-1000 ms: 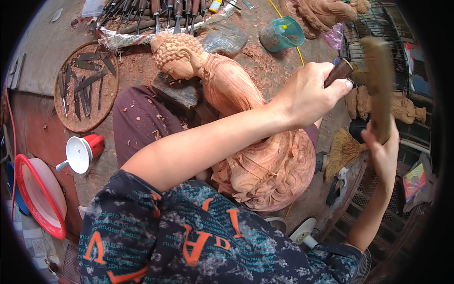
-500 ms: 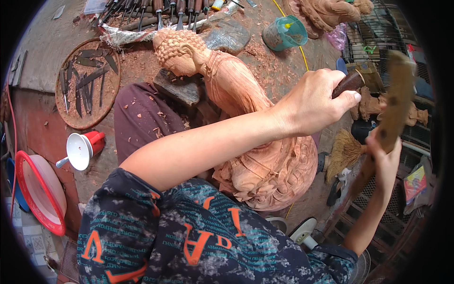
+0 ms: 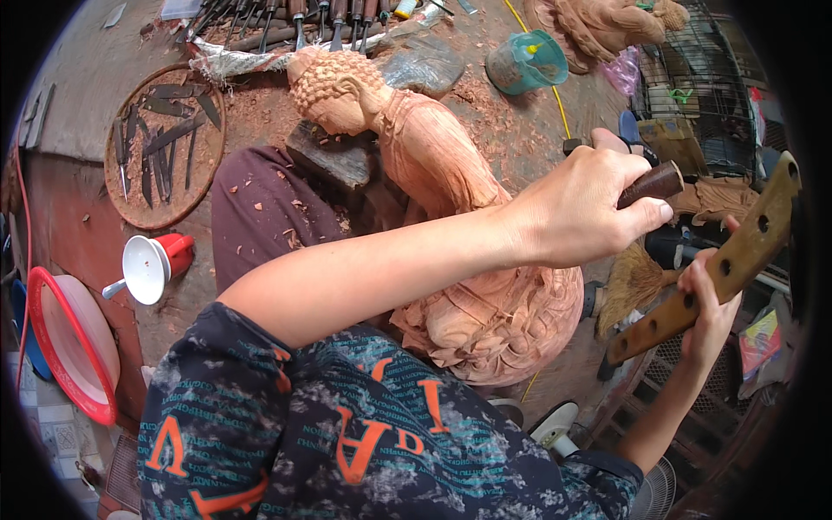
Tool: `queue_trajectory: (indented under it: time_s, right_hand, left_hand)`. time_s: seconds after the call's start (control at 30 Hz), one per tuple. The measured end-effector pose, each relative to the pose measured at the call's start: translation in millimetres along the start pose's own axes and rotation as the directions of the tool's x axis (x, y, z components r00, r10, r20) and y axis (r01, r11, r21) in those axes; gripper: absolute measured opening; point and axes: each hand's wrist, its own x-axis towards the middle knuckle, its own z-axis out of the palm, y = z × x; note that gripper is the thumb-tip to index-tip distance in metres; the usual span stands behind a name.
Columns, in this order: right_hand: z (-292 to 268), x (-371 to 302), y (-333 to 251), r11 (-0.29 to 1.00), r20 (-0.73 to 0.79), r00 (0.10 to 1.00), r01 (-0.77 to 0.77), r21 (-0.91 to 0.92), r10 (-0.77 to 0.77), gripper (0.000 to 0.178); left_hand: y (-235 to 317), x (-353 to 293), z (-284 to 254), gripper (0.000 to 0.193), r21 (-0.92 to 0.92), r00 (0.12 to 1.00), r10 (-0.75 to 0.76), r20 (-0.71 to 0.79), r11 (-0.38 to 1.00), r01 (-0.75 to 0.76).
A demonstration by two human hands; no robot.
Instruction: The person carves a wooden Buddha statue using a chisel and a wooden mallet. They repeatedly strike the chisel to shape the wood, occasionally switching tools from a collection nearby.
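Observation:
A carved wooden figure (image 3: 442, 156) with tightly curled hair lies tilted across my lap, its head towards the back left. My left hand (image 3: 581, 212), reaching over the figure from the left, is closed round a carving chisel's dark round handle (image 3: 656, 184); its blade is hidden behind the hand. At the right, my right hand (image 3: 709, 295) grips a long flat wooden bar (image 3: 752, 243) with a row of round holes. The bar slants up to the right, apart from the chisel handle. A dark wood block (image 3: 334, 156) lies by the figure's face.
Chisels (image 3: 338, 17) lie along the back. Thin blades fill a round tray (image 3: 130, 208) at the left, near a white-and-red cup (image 3: 146, 269) and a red-rimmed basin (image 3: 39, 334). A teal bucket (image 3: 516, 74), a straw brush (image 3: 633, 282) and wire cages (image 3: 698, 95) stand rightward.
The wooden bar has swung outward to the right, away from the chisel handle, and its holes now show. My left hand has shifted slightly right and down with the chisel.

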Motion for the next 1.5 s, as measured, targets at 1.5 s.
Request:
queue_trajectory:
  time_s: [1.5]
  right_hand:
    - [22,-27,-9,0.944,0.034,0.997,0.082,-0.319,-0.075,0.058]
  left_hand:
    - [6,-22,39,0.042,0.461,0.769,0.272,-0.579,0.887,0.033]
